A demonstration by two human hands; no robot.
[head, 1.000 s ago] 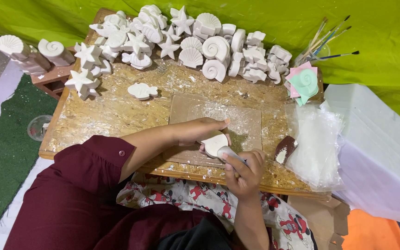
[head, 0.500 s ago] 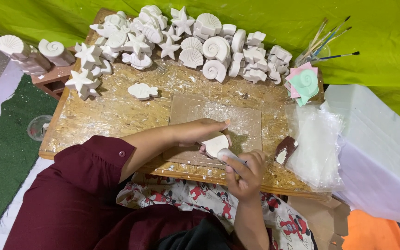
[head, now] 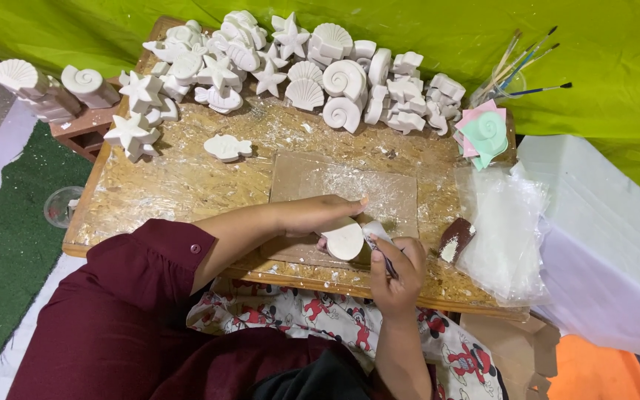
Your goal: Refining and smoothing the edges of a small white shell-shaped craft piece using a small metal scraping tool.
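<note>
My left hand [head: 318, 215] reaches in from the left and holds a white plaster piece [head: 344, 238] tilted over a brown cardboard sheet [head: 379, 194]. My right hand [head: 395, 268] comes up from below and grips a small thin tool [head: 378, 243] whose tip rests against the edge of that piece. Both hands meet near the front edge of the wooden board [head: 179, 181], which is dusted with white powder.
Several white plaster shells and starfish [head: 312, 70] crowd the far edge. A lone fish-shaped cast [head: 227, 147] lies left of the cardboard. Clear plastic bags [head: 505, 222], a brown scraper [head: 455, 239], coloured moulds [head: 484, 132] and brushes [head: 520, 59] sit at right.
Both hands stay at the same spot; the white piece has turned slightly in my left hand while the tool works along its edge.
</note>
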